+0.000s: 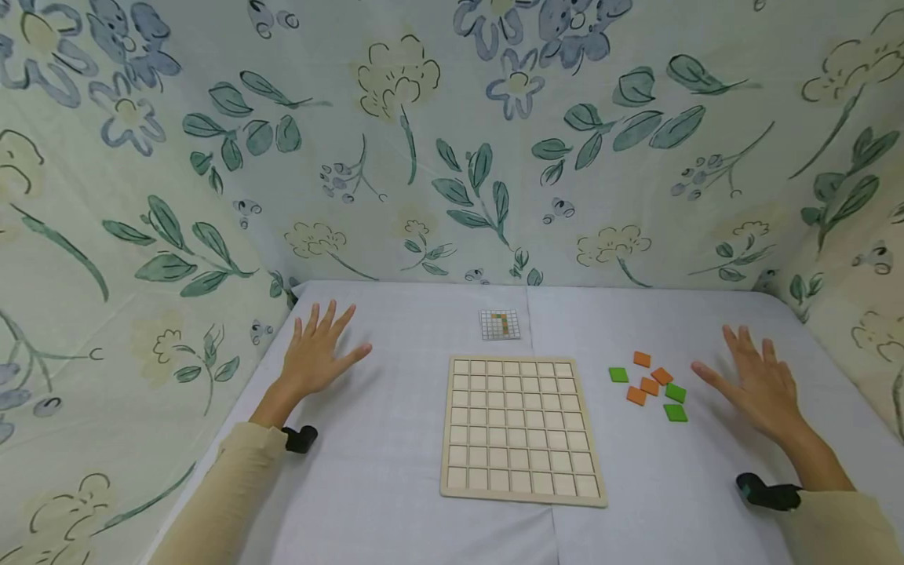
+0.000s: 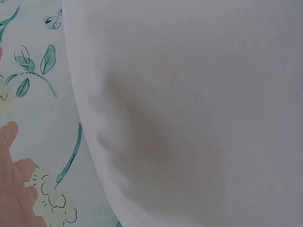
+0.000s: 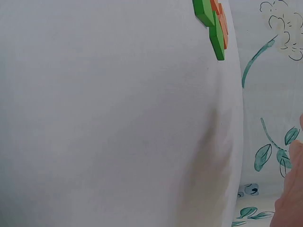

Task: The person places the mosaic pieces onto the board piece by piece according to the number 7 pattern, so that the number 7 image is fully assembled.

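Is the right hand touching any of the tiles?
Apart. The head view shows bare cloth between the right hand and the nearest green tile.

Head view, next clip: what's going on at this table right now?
A person sits at a white table with both hands flat and spread, holding nothing. The left hand rests left of an empty wooden grid board. The right hand lies right of a loose cluster of orange and green tiles. A small pattern card lies beyond the board. No tile is on the board yet.
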